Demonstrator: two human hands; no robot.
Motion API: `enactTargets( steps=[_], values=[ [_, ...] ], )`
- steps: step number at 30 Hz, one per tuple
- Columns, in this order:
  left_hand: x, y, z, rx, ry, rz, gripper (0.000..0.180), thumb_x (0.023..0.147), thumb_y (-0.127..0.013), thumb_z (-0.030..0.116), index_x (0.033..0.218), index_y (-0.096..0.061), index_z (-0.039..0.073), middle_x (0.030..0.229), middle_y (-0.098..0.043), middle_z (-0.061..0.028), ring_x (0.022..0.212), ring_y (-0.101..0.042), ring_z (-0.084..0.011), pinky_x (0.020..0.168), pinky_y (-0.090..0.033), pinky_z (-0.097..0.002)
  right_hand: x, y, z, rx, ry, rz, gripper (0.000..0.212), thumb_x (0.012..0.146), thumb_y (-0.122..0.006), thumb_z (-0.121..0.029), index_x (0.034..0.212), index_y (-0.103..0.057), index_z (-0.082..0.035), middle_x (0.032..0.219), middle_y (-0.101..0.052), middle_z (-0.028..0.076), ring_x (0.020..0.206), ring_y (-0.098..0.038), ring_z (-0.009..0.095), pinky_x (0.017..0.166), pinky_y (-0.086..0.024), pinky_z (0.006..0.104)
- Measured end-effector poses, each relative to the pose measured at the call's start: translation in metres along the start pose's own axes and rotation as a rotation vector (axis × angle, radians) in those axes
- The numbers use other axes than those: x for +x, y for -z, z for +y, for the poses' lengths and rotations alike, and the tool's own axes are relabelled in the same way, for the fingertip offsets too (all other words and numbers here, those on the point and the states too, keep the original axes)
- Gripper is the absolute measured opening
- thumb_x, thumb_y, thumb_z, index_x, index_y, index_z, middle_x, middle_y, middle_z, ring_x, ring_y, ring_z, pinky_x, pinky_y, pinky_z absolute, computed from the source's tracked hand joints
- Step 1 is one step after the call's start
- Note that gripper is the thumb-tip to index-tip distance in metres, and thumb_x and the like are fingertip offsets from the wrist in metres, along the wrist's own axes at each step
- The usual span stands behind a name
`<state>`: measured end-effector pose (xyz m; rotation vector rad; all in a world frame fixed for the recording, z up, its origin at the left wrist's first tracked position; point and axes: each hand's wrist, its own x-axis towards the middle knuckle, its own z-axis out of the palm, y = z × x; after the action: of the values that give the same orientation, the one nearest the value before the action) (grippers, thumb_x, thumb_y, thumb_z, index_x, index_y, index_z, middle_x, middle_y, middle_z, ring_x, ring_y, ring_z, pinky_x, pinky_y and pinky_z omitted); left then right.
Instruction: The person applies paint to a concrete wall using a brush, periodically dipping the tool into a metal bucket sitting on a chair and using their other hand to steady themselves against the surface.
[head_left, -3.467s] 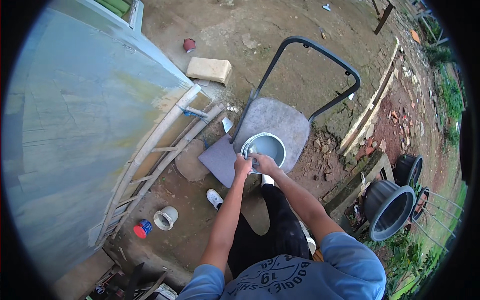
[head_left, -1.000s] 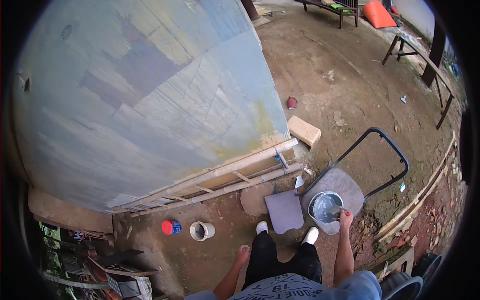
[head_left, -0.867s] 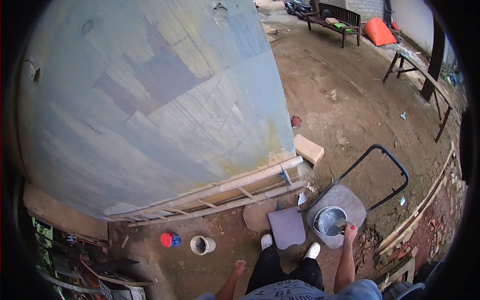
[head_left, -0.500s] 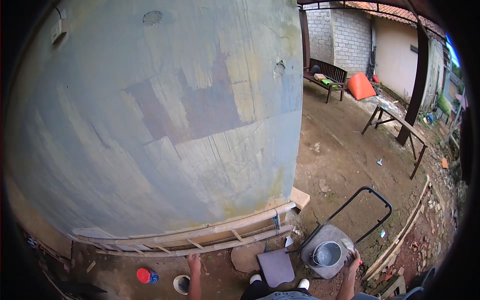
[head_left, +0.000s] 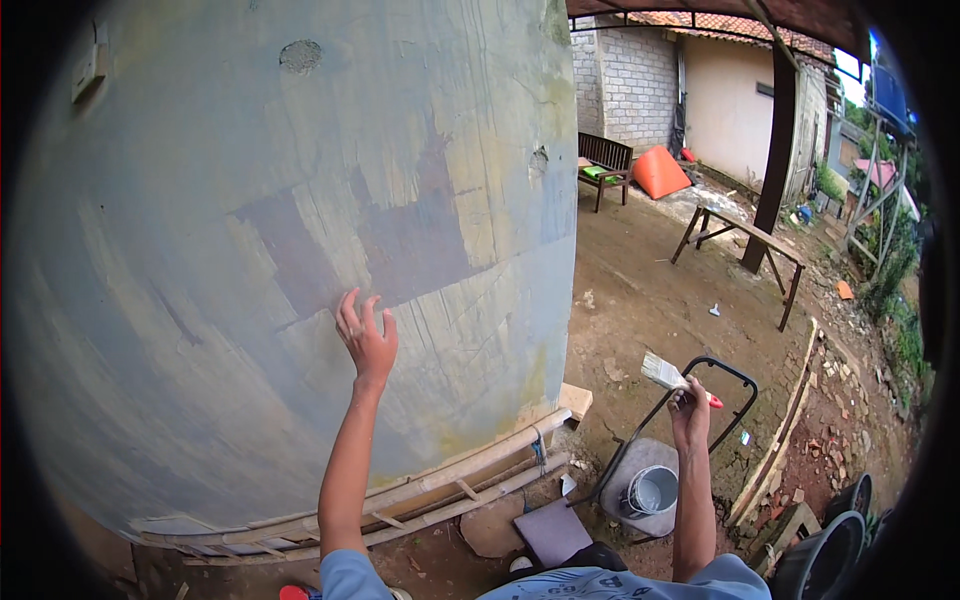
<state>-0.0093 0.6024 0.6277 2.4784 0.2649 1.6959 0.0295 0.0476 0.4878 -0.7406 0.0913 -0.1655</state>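
Observation:
My left hand [head_left: 367,335] is raised in front of the stained blue-grey wall [head_left: 200,350], with its fingers spread and nothing in them. Whether the fingertips touch the wall I cannot tell. Held up in my right hand [head_left: 690,415] is a paintbrush [head_left: 664,371] with pale bristles and a red handle end, its bristles pointing up and left. Below and left of that hand, a metal bucket [head_left: 655,490] with grey liquid stands on the grey bed of a cart, whose black handle [head_left: 750,385] rises behind it.
A bamboo ladder [head_left: 480,460] lies along the wall's foot, beside a grey-purple slab [head_left: 553,530]. Toward the right stand a narrow wooden trestle [head_left: 745,232] and dark tubs [head_left: 820,560]. Farther off are a bench [head_left: 606,165] and an orange object [head_left: 660,172]. Rubble borders the right side.
Both hands have risen from low down; the left is now before the wall with fingers spread. The paintbrush has come up, away from the bucket. The view has shifted.

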Motion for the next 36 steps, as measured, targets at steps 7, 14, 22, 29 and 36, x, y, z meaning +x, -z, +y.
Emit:
enactTargets(
  steps=[7, 14, 22, 29, 36],
  values=[
    [0.022, -0.069, -0.006, 0.233, -0.351, 0.074, 0.037, 0.087, -0.066, 0.023, 0.121, -0.058, 0.01, 0.142, -0.042, -0.0192, 0.136, -0.035, -0.0388, 0.108, -0.031, -0.056, 0.036, -0.086, -0.019, -0.219, -0.005, -0.303, 0.034, 0.096, -0.062, -0.019, 0.123, -0.062, 0.002, 0.092, -0.071, 0.007, 0.08, -0.067, 0.013, 0.076, -0.055, 0.0293],
    [0.034, -0.114, -0.027, 0.419, -0.464, 0.304, 0.051, 0.091, -0.06, 0.036, 0.136, -0.046, 0.017, 0.148, -0.037, -0.0184, 0.139, -0.035, -0.0388, 0.114, -0.028, -0.0578, 0.081, -0.112, 0.012, -0.298, -0.139, -0.394, 0.037, 0.097, -0.061, -0.019, 0.125, -0.06, 0.005, 0.099, -0.072, 0.011, 0.084, -0.069, 0.017, 0.079, -0.056, 0.0302],
    [0.029, -0.119, -0.035, 0.468, -0.467, 0.284, 0.043, 0.092, -0.059, 0.034, 0.131, -0.052, 0.018, 0.146, -0.042, -0.0158, 0.14, -0.035, -0.0369, 0.115, -0.026, -0.0553, 0.103, -0.116, 0.082, -0.45, -0.251, -0.508, 0.041, 0.097, -0.063, -0.02, 0.131, -0.059, 0.002, 0.107, -0.07, 0.011, 0.095, -0.066, 0.015, 0.088, -0.053, 0.0291],
    [0.029, -0.118, -0.028, 0.496, -0.467, 0.313, 0.045, 0.093, -0.056, 0.036, 0.135, -0.049, 0.02, 0.147, -0.042, -0.0148, 0.14, -0.036, -0.036, 0.116, -0.027, -0.056, 0.143, -0.205, 0.077, -0.818, 0.149, -0.901, 0.032, 0.093, -0.069, -0.018, 0.12, -0.068, -0.001, 0.104, -0.073, 0.009, 0.093, -0.067, 0.013, 0.085, -0.051, 0.0263],
    [0.029, -0.116, -0.03, 0.522, -0.473, 0.298, 0.043, 0.094, -0.054, 0.034, 0.134, -0.049, 0.017, 0.146, -0.042, -0.0163, 0.14, -0.036, -0.0373, 0.116, -0.026, -0.0544, 0.172, -0.315, 0.04, -1.085, 0.729, -1.313, 0.026, 0.085, -0.072, -0.011, 0.111, -0.073, -0.008, 0.091, -0.071, 0.013, 0.083, -0.068, 0.026, 0.074, -0.053, 0.0342]
  ],
)
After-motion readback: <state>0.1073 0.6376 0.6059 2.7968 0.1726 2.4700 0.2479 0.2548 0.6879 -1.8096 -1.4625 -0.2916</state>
